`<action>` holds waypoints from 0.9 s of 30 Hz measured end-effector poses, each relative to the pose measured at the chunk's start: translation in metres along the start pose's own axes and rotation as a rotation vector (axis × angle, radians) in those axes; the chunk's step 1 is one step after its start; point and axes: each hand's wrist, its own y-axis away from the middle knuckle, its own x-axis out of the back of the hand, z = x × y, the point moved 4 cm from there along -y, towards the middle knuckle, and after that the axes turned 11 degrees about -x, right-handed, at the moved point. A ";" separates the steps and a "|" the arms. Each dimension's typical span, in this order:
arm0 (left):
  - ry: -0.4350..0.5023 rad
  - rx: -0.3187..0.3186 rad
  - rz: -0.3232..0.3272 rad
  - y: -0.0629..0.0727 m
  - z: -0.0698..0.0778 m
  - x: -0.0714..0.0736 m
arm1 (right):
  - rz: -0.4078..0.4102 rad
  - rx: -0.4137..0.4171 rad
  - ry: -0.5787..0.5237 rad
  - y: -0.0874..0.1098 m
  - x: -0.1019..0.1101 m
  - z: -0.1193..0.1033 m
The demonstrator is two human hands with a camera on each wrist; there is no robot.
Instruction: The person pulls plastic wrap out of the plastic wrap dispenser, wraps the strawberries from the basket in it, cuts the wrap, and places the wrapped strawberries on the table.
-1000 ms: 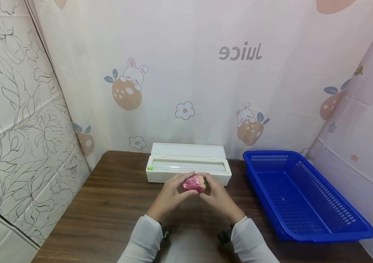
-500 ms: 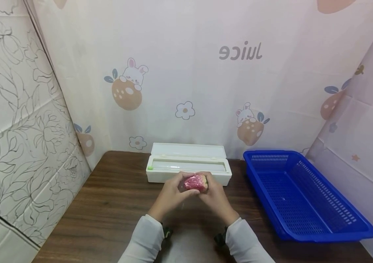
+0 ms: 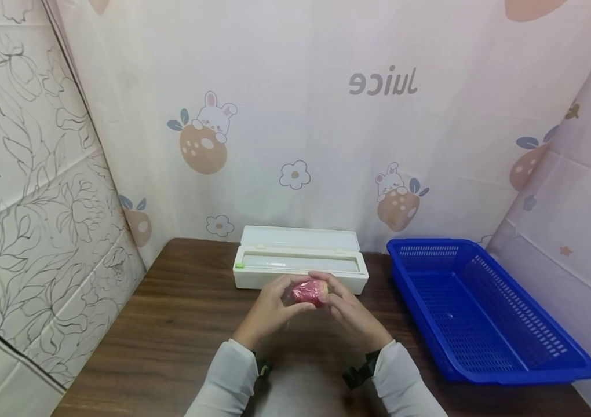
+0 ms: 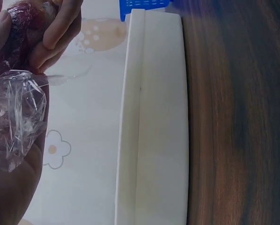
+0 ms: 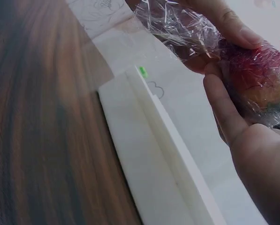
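A red fruit (image 3: 307,292) with a yellowish, partly green end is wrapped in clear cling film; its exact kind is hard to tell. My left hand (image 3: 269,311) holds it from the left, fingers behind and thumb in front. From the other side my right hand (image 3: 353,315) grips the yellowish end between fingers and thumb. Loose, crumpled cling film (image 4: 15,117) trails off the fruit over the left palm in the left wrist view. The right wrist view shows the film (image 5: 182,29) bunched at one end of the wrapped fruit (image 5: 257,77).
Behind the hands stands a white cling film dispenser box (image 3: 301,280) with its lid (image 3: 299,238) raised and a green slider (image 3: 240,265) at the left. A blue plastic basket (image 3: 423,315) sits at the right on the brown wooden table (image 3: 170,324). Patterned curtains hang behind.
My right hand has shifted on the fruit: it closed in half a second ago, and now its thumb lies over the yellowish end. My left hand stays nearly in place.
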 end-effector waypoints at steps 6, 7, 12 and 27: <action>-0.030 -0.032 0.010 0.000 -0.001 0.000 | 0.026 -0.092 0.004 -0.004 0.004 0.005; -0.039 -0.038 0.015 0.001 -0.001 0.001 | 0.045 -0.112 0.046 -0.005 0.005 0.006; -0.086 -0.070 0.005 0.001 -0.002 0.003 | 0.121 -0.178 0.207 -0.004 0.010 0.011; -0.386 -0.139 0.080 0.000 0.011 0.018 | 0.329 -0.178 0.351 -0.004 0.018 0.007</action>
